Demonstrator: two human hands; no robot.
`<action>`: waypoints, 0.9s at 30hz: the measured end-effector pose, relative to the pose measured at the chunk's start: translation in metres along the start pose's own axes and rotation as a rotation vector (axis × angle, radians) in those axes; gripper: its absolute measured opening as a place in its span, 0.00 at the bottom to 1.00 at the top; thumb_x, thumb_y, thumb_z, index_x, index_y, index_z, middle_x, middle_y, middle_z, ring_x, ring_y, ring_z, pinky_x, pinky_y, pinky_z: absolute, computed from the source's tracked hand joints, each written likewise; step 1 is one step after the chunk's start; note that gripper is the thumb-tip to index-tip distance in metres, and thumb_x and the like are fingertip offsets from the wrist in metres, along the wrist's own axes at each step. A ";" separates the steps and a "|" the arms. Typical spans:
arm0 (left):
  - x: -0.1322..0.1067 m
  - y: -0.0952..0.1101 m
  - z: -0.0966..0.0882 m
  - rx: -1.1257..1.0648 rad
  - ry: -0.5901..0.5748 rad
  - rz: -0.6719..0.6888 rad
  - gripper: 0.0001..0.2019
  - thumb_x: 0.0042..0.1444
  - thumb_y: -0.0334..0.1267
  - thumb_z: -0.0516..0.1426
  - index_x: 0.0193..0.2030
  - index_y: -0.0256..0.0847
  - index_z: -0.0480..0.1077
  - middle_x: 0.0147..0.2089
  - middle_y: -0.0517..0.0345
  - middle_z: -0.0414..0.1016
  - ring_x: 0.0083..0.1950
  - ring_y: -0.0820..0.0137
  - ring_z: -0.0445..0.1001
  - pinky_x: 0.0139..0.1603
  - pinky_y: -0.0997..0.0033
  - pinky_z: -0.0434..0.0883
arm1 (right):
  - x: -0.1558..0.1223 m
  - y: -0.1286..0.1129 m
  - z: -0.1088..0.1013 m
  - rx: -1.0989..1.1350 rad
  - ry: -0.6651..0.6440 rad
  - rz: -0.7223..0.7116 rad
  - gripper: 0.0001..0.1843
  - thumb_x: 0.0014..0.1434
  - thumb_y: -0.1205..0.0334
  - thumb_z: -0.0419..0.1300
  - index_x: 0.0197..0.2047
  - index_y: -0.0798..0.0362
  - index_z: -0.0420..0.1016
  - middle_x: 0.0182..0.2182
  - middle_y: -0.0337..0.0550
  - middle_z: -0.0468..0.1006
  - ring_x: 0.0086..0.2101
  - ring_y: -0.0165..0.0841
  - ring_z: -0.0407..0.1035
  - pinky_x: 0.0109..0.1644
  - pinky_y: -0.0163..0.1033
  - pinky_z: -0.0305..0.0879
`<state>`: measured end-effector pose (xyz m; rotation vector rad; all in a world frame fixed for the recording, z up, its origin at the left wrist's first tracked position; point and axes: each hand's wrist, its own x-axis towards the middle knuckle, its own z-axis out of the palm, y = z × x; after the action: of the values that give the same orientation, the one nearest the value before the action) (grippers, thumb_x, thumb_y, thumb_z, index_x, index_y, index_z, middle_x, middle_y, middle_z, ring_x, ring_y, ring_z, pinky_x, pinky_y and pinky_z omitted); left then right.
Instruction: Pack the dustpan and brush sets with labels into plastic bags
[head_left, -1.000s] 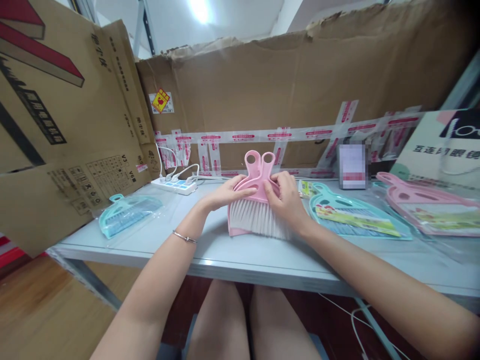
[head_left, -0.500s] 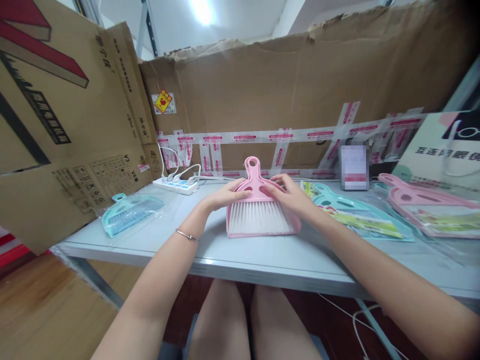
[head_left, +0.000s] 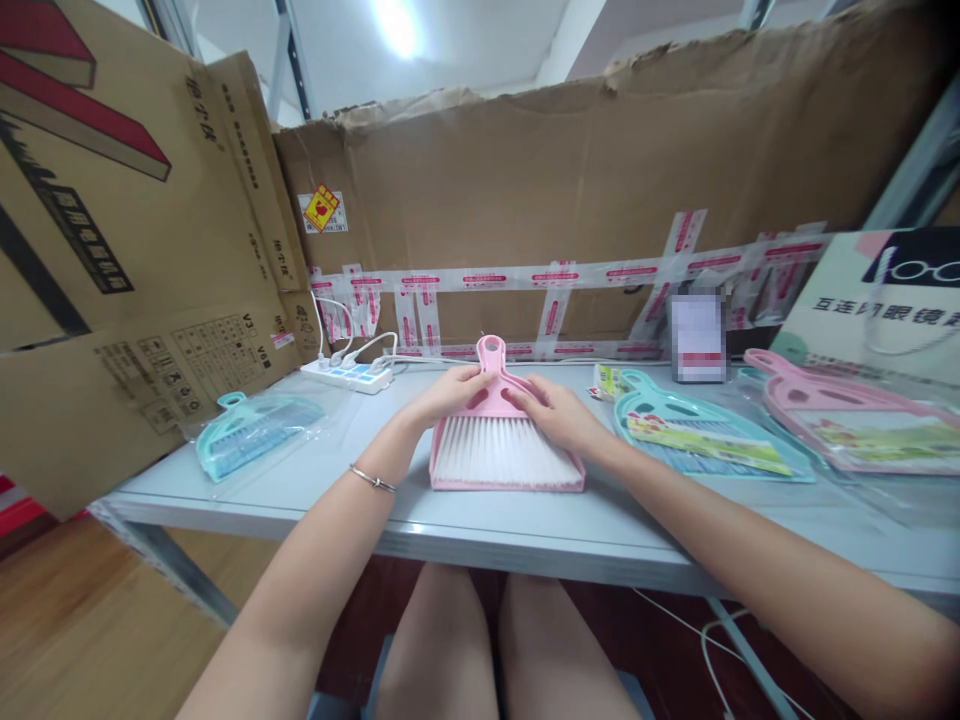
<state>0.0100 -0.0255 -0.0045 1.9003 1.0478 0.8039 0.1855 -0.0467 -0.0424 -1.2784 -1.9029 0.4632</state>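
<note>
A pink hand brush with white bristles lies nested in a matching pink dustpan, near the front of the table, handle pointing away from me. My left hand grips the set's left side, its thumb pressed on the brush near the neck. On the opposite side, my right hand holds the edge, thumb also on the brush top. Both palms hide parts of the dustpan's side rims. Fingers curled beneath are largely out of sight.
Left stands a bagged teal dustpan set. To the right are another teal set and a pink set, both in clear wrapping. A power strip, a phone-like device and a cardboard wall line the back.
The pink brush and dustpan have slid slightly towards me and to the left, with both hands on them. My left thumb has shifted up towards the neck. The view has turned a little.
</note>
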 end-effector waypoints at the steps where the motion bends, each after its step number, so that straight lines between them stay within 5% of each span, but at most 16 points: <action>1: 0.000 0.000 0.000 -0.006 -0.004 -0.002 0.16 0.54 0.48 0.51 0.28 0.36 0.65 0.24 0.64 0.58 0.24 0.76 0.54 0.27 0.73 0.51 | 0.000 0.000 0.001 -0.004 0.000 0.002 0.17 0.60 0.47 0.49 0.27 0.51 0.57 0.24 0.36 0.69 0.28 0.32 0.63 0.32 0.36 0.55; 9: -0.001 0.001 -0.001 -0.014 -0.004 -0.034 0.16 0.53 0.47 0.54 0.22 0.39 0.58 0.20 0.65 0.56 0.23 0.77 0.54 0.26 0.73 0.50 | 0.000 0.005 0.004 -0.020 -0.041 0.006 0.15 0.61 0.50 0.47 0.28 0.50 0.56 0.27 0.39 0.71 0.29 0.33 0.65 0.33 0.37 0.56; 20: 0.006 -0.010 0.003 -0.059 0.066 0.004 0.15 0.53 0.47 0.54 0.25 0.37 0.65 0.18 0.66 0.57 0.22 0.77 0.56 0.27 0.74 0.52 | 0.004 0.005 0.001 0.010 -0.049 0.009 0.17 0.59 0.46 0.50 0.31 0.51 0.65 0.29 0.39 0.73 0.32 0.34 0.66 0.36 0.38 0.59; 23: 0.006 -0.011 0.001 -0.071 0.096 0.006 0.15 0.53 0.48 0.54 0.25 0.37 0.65 0.18 0.65 0.57 0.21 0.78 0.54 0.25 0.74 0.51 | 0.012 0.009 -0.014 -0.003 -0.056 0.008 0.19 0.59 0.45 0.50 0.33 0.52 0.69 0.32 0.41 0.75 0.34 0.35 0.68 0.37 0.38 0.61; 27: 0.008 -0.014 -0.006 -0.065 0.170 -0.008 0.18 0.53 0.50 0.53 0.21 0.39 0.59 0.18 0.66 0.55 0.20 0.79 0.52 0.24 0.73 0.49 | 0.048 0.038 -0.060 -0.115 0.076 0.149 0.14 0.60 0.52 0.52 0.41 0.52 0.71 0.40 0.44 0.76 0.39 0.34 0.68 0.40 0.37 0.62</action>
<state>0.0034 -0.0120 -0.0130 1.7965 1.1173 0.9975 0.2459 0.0052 -0.0103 -1.4987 -1.8007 0.3798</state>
